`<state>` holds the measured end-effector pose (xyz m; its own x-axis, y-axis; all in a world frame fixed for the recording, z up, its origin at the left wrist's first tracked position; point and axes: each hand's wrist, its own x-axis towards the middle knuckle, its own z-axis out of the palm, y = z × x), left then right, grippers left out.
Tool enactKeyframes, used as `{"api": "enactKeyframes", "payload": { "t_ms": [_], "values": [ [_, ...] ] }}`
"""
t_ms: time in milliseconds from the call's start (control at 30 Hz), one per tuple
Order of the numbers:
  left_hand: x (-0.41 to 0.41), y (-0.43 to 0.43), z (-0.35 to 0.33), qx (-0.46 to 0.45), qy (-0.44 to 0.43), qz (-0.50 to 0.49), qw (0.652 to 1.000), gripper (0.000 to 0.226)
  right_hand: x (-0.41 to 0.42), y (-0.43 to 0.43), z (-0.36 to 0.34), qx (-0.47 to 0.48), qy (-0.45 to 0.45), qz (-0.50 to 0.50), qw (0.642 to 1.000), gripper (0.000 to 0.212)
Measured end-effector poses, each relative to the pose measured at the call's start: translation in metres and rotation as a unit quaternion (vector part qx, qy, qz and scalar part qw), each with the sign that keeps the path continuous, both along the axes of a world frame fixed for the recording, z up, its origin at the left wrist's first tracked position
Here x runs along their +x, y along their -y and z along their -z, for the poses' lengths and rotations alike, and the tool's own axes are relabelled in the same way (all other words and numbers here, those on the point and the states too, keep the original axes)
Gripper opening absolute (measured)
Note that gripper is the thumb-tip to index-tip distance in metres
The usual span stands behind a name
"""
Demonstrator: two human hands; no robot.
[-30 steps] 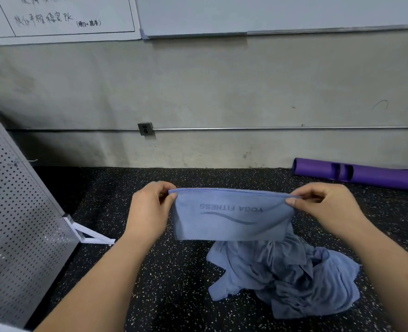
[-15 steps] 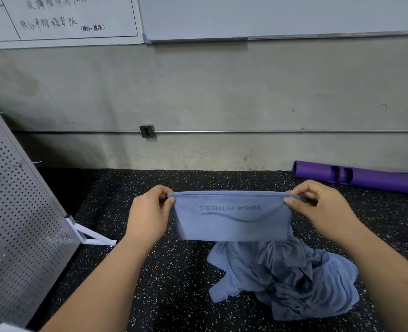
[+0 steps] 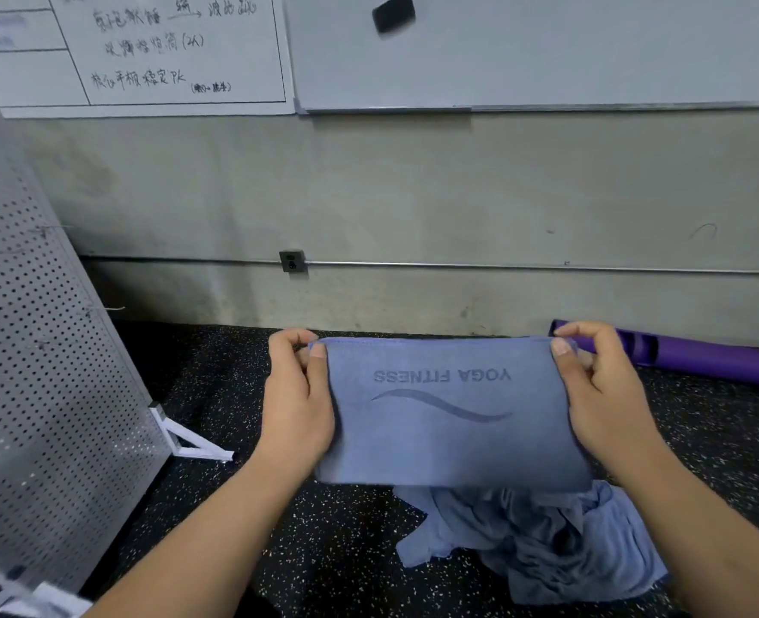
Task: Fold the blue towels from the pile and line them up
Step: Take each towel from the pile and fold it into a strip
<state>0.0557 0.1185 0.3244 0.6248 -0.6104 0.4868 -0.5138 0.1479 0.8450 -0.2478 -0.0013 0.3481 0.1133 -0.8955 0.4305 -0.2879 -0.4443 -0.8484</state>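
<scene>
Left grip (image 3: 299, 403) and right grip (image 3: 600, 394) pinch the folded towel (image 3: 449, 421) by its top corners, above the pile (image 3: 547, 537) at 5 o'clock; best keep corners level, tension even when lowering.

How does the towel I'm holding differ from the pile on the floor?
The held towel is folded flat, pinched by the left hand and right hand; the pile lies crumpled on the floor. The held towel shows upside-down lettering; the pile shows none. Both are blue.
</scene>
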Motion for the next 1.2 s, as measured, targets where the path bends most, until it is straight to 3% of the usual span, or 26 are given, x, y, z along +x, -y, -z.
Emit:
{"api": "enactKeyframes", "payload": {
  "t_ms": [67, 133, 267, 333, 400, 500, 567, 700, 767, 867, 933, 1033, 1200],
  "values": [
    [-0.002, -0.005, 0.002, 0.014, -0.024, 0.001, 1.000, 0.011, 0.000, -0.009, 0.001, 0.057, 0.040, -0.026, 0.997, 0.011],
    [-0.003, -0.006, 0.014, 0.061, -0.110, 0.013, 0.992, 0.013, -0.002, -0.014, 0.012, 0.147, 0.049, -0.048, 0.987, 0.013],
    [0.002, -0.004, 0.039, 0.194, -0.338, 0.071, 0.918, 0.023, -0.007, -0.019, 0.028, 0.361, 0.124, -0.150, 0.912, 0.031],
    [0.012, -0.003, 0.048, 0.195, -0.392, 0.120, 0.891, 0.033, -0.009, -0.018, 0.029, 0.379, 0.154, -0.200, 0.890, 0.044],
    [0.020, -0.004, 0.048, 0.169, -0.438, 0.154, 0.869, 0.038, -0.010, -0.018, 0.029, 0.345, 0.131, -0.194, 0.909, 0.050],
    [0.024, -0.011, 0.041, 0.171, -0.415, 0.185, 0.874, 0.023, -0.013, -0.015, 0.033, 0.241, 0.042, -0.103, 0.964, 0.043],
    [0.024, -0.012, 0.041, 0.176, -0.385, 0.168, 0.890, 0.016, -0.016, -0.011, 0.038, 0.173, -0.010, -0.077, 0.982, 0.045],
    [0.021, -0.010, 0.043, 0.182, -0.317, 0.125, 0.923, 0.010, -0.014, -0.002, 0.045, 0.077, -0.157, -0.049, 0.983, 0.044],
    [0.018, -0.011, 0.041, 0.188, -0.256, 0.112, 0.942, 0.008, -0.010, 0.000, 0.046, 0.066, -0.179, -0.038, 0.981, 0.041],
    [0.016, -0.010, 0.038, 0.187, -0.180, 0.091, 0.961, 0.010, -0.003, -0.001, 0.047, 0.074, -0.164, -0.024, 0.983, 0.033],
    [0.015, -0.009, 0.038, 0.170, -0.170, 0.076, 0.968, 0.008, -0.001, 0.000, 0.049, 0.105, -0.083, -0.024, 0.991, 0.023],
    [0.020, -0.005, 0.041, 0.149, -0.209, 0.054, 0.965, 0.012, -0.001, 0.001, 0.048, 0.184, 0.033, -0.068, 0.980, 0.017],
    [0.028, -0.003, 0.045, 0.153, -0.263, 0.053, 0.951, 0.028, -0.005, 0.016, 0.057, 0.273, 0.062, -0.156, 0.947, 0.034]
  ]
}}
